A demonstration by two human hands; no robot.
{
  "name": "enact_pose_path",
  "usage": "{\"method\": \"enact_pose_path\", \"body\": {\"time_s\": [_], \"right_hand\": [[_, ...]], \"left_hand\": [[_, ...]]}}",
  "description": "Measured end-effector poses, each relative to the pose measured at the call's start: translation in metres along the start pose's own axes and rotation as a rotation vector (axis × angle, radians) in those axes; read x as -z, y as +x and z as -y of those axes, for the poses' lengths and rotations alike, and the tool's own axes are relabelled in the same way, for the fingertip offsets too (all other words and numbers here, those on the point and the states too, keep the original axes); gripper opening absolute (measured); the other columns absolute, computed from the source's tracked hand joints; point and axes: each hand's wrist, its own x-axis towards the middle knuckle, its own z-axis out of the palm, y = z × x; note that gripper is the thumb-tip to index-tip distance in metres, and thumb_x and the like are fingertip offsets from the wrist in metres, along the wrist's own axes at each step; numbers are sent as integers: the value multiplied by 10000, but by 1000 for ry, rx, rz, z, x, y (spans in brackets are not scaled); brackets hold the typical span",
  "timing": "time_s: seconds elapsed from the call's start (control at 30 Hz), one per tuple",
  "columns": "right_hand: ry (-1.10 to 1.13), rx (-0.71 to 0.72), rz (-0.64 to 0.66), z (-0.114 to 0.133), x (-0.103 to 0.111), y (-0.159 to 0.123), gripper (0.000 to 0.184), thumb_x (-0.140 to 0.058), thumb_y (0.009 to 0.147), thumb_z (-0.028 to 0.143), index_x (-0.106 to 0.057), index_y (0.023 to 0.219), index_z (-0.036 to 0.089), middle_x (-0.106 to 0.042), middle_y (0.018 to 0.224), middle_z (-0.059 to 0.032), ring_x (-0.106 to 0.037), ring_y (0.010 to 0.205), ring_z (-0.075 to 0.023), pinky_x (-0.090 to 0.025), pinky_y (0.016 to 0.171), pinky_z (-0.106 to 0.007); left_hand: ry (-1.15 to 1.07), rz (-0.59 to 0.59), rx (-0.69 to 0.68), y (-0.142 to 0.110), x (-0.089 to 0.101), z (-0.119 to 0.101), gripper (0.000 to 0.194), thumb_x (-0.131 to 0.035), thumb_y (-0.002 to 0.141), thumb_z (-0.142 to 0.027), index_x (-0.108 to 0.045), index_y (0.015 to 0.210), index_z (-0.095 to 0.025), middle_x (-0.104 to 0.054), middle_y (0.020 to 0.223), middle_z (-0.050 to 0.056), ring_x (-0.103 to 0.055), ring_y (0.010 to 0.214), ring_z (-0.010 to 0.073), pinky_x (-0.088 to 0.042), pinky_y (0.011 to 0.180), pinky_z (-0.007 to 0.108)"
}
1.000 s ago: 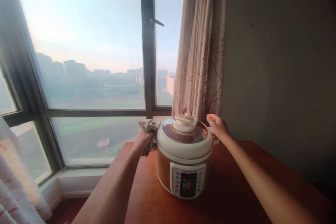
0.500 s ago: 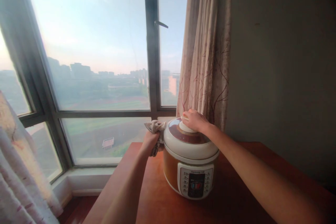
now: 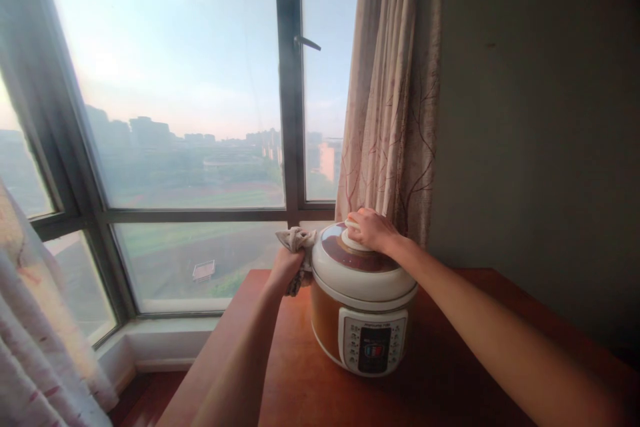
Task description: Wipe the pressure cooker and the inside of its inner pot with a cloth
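Note:
An electric pressure cooker (image 3: 363, 293) with a brown body, a white-rimmed lid and a front control panel (image 3: 374, 341) stands upright on the reddish wooden table (image 3: 295, 380). My right hand (image 3: 374, 229) is closed around the handle (image 3: 353, 224) on top of the lid. At the cooker's left side, my left hand (image 3: 286, 265) is closed on a crumpled greyish cloth (image 3: 300, 240), which lies against or very near the lid's edge. The lid sits on the body. Part of the handle is hidden beneath my right fingers.
Behind the table rises a large window (image 3: 190, 113) with a dark frame and a handle (image 3: 307, 43). A beige patterned curtain (image 3: 387, 93) hangs just behind the cooker. Another curtain (image 3: 40, 333) hangs at the left, and a dark wall (image 3: 525, 133) stands at the right.
The view has shifted very slightly. Both hands keep their places, the right on the lid handle and the left with the cloth at the cooker's side.

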Motion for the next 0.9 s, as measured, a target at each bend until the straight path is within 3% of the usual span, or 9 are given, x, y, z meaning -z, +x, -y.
{"method": "enact_pose_path", "body": {"time_s": [0.13,0.33,0.57,0.73,0.9], "right_hand": [[28,2,-52,-3,-3,4,346,-544,949,474,-709,1121,224,-710,1092,-107,-642,1039,-249,-452,844,-301],[100,-6,-164,-21,3,12,273,-570,940,424,-741,1065,251,-749,1043,-64,-683,974,-215,-472,828,-270],[182,-87,-334,-71,41,11,339,-502,958,411,-747,1076,208,-778,1059,-82,-708,967,-210,-484,813,-261],[192,-223,-436,-115,73,-12,418,-558,903,494,-745,1131,198,-789,1041,-89,-715,915,-231,-489,746,-287],[48,-354,-447,-166,78,-62,437,-605,861,551,-756,1118,232,-790,1018,-89,-708,877,-258,-459,694,-315]], "left_hand": [[-3,14,-3,-1,0,1,392,-572,775,-123,-716,1133,-192,-770,1102,81,-685,1083,279,-514,958,369],[-11,44,-17,-4,0,-1,391,-561,788,-140,-709,1148,-181,-768,1103,86,-697,1046,261,-523,930,346],[27,41,-12,-3,2,0,388,-570,766,-120,-712,1121,-183,-765,1081,92,-687,1073,282,-507,964,376],[16,32,-23,-3,2,-3,373,-568,763,-118,-704,1104,-183,-760,1113,90,-677,1106,278,-488,1010,381],[-14,24,-44,-3,2,-6,366,-588,768,-154,-691,1117,-201,-758,1123,80,-677,1109,267,-490,1013,372]]}}
